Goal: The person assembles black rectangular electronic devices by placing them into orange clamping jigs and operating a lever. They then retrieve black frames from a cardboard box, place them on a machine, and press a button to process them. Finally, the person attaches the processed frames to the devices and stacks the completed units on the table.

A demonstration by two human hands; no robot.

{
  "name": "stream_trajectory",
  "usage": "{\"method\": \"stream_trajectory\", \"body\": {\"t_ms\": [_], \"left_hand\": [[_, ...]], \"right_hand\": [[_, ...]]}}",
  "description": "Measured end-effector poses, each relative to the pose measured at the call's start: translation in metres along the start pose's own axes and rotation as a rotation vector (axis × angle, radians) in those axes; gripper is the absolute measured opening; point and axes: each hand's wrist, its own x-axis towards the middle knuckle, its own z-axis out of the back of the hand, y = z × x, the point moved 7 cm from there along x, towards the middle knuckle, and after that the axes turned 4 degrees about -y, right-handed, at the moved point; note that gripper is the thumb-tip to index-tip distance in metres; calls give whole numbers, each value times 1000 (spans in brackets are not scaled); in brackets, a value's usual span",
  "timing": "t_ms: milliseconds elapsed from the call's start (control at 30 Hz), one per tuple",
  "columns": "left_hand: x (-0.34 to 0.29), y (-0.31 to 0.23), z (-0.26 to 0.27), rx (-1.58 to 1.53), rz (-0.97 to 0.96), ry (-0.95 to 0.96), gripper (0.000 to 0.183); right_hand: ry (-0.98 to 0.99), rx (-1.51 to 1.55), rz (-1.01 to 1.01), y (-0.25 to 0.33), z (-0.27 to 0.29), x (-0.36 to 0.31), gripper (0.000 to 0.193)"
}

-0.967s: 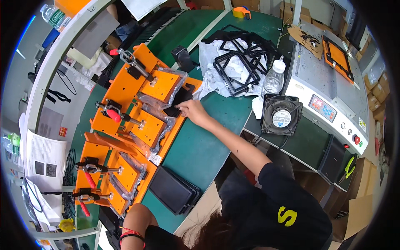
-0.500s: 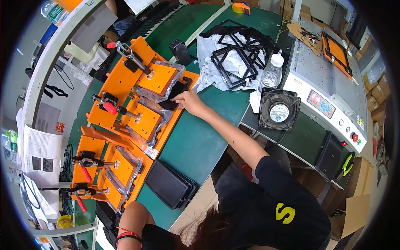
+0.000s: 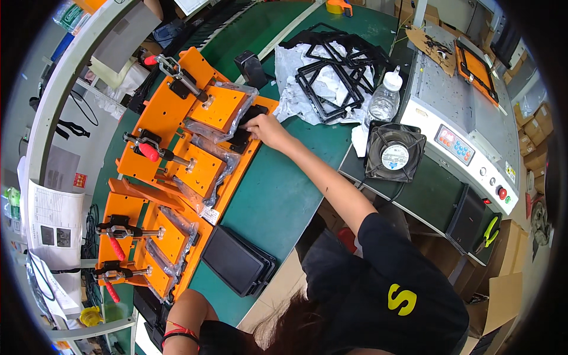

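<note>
Here, the right hand [image 3: 267, 129] partly hides a far, flat black piece [image 3: 238, 141], its fingers' pinch unclear; the left hand is cut off.

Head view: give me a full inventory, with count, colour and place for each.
Fixtures: two, orange, left on table
Toggle clamps: four, metal with red handles, on fixtures
Plates: four, orange, under clamp tips
Dark piece: at least one, black, upper fixture
Stacked panels: several, black, beside lower fixture
Frames: several, black, on white sheet
Bottle: one, clear, white cap, right of frames
Fan: one, black, below bottle
Machine: one, grey and white, right
Orange frame: one, orange-black, atop machine
Pliers: one, yellow-green, lower right
Papers: several, white, left edge
Cardboard boxes: several, brown, right edge
Table: one, green, centre
Right hand: one, bare, at dark piece
Left forearm: one, red and black bands, bottom edge; hand out of view
</note>
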Motion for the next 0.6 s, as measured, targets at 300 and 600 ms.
{"method": "stream_trajectory", "body": {"t_ms": [300,600], "left_hand": [[-29,100,157,461,138,-755,50],[-93,244,250,2283,576,540,37]], "right_hand": [[-70,163,-49,3,7,-5,24],[-128,745,-243,-3,-11,8,23]]}}
